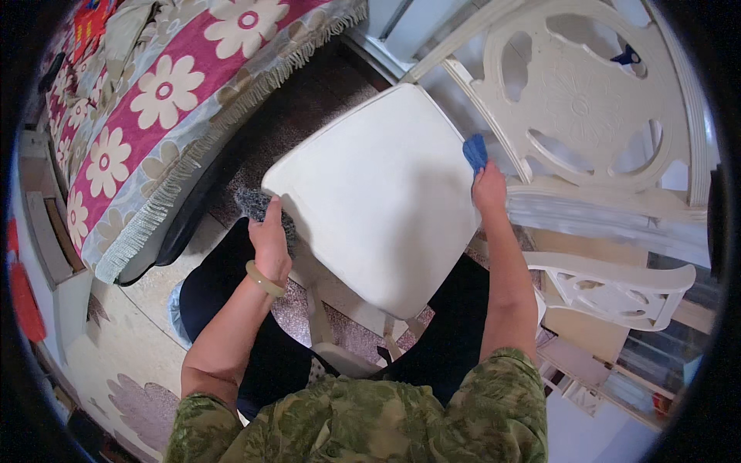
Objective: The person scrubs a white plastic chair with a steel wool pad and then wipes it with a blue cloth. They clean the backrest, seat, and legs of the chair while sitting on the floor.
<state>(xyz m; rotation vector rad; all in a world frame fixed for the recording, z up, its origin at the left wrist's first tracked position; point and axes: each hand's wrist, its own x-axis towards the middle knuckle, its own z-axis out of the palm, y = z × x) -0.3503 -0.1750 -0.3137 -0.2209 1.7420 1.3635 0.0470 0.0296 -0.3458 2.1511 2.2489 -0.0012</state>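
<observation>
Before me is a white chair seat [376, 197], turned cornerwise, with the white carved chair back [579, 104] at its upper right. My right hand [491, 186] grips a blue cloth [475, 151] against the seat's right edge. At the left corner of the seat, my left hand [271, 240] has its thumb on the edge and holds a grey fuzzy cloth [253, 202], partly hidden by the fingers. A pale bangle [264, 280] circles the left wrist. My dark-clad legs are spread on either side below the seat.
A bed with a fringed, flowered cover [165, 92] fills the upper left. Another white chair back [613, 289] stands at the right, near a shelved cabinet [654, 347]. Patterned flooring [139, 324] shows at the lower left.
</observation>
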